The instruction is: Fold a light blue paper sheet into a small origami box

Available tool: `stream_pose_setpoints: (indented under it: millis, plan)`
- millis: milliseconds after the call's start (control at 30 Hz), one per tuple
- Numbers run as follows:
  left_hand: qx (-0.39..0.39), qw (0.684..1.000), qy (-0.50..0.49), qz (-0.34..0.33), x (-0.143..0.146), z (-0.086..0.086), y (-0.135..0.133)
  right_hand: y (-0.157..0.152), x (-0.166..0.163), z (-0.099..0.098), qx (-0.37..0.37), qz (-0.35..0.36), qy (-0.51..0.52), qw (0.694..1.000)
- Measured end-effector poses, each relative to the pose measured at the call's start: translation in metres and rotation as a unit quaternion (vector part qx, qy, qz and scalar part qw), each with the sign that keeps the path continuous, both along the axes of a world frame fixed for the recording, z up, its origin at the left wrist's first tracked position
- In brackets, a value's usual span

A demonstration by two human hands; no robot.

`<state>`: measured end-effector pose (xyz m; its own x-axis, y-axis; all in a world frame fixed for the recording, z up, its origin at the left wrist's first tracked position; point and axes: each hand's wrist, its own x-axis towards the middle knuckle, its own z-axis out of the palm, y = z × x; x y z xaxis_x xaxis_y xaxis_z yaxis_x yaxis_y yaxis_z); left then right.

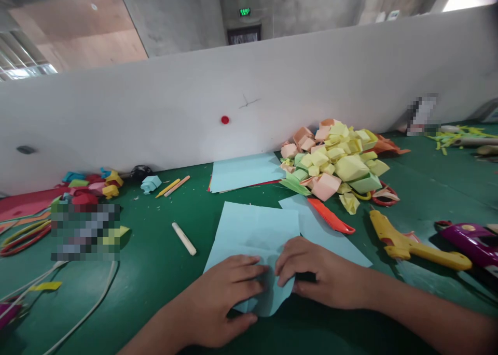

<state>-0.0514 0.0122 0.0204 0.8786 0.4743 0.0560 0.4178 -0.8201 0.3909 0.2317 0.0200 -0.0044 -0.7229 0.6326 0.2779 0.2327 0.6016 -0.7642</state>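
A light blue paper sheet (254, 230) lies on the green table (163, 251) in front of me. My left hand (223, 298) rests on the sheet's near edge with its fingers curled over a folded part. My right hand (322, 277) presses the same fold from the right, fingertips pinched on the paper. The two hands almost touch at the fold. A second light blue sheet (322, 230) lies under and to the right of the first.
A heap of folded yellow, pink and green paper cubes (334, 160) lies at the back. Beside it are an orange cutter (330, 216), a yellow glue gun (412, 243), a purple tool (469, 238), a white stick (184, 238), more blue paper (245, 171) and a white partition (249, 101).
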Motion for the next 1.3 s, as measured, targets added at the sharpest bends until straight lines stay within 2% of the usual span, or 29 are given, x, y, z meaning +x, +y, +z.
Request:
stream_pose_setpoints:
  millis: [100,167,300,433,633,767,1000,1133,1200,1300]
  plan:
    - [-0.001,1.0,0.0,-0.004,-0.003,-0.002,0.002,0.001,0.003,0.002,-0.016,-0.003,-0.023,1.0]
    - [0.029,1.0,-0.004,-0.007,-0.004,-0.007,0.004,0.003,0.007,0.003,-0.013,0.012,-0.032,0.999]
    - [0.122,0.992,-0.043,-0.003,-0.005,-0.018,0.009,0.009,0.015,0.004,0.019,0.047,-0.055,0.997]
    - [0.146,0.987,-0.058,0.019,-0.005,-0.025,0.011,0.012,0.016,0.007,0.065,0.019,-0.1,0.993]
    - [0.14,0.987,-0.065,0.04,-0.003,-0.022,0.004,0.011,0.015,0.014,0.063,-0.012,-0.11,0.992]
    - [0.115,0.987,-0.086,0.066,0.002,-0.02,0.001,0.013,0.015,0.01,0.061,-0.023,-0.104,0.992]
    - [0.073,0.984,-0.102,0.129,0.006,-0.024,0.001,0.017,0.003,-0.009,0.048,-0.157,-0.14,0.976]
    - [0.037,0.979,-0.085,0.181,0.006,-0.023,0.003,0.017,-0.002,-0.011,0.079,-0.195,-0.139,0.968]
    - [0.066,0.983,-0.074,0.156,0.006,-0.024,0.003,0.017,-0.003,-0.01,0.088,-0.205,-0.146,0.964]
    - [0.126,0.989,-0.041,0.07,0.007,-0.027,0.004,0.018,-0.003,-0.01,0.088,-0.218,-0.157,0.959]
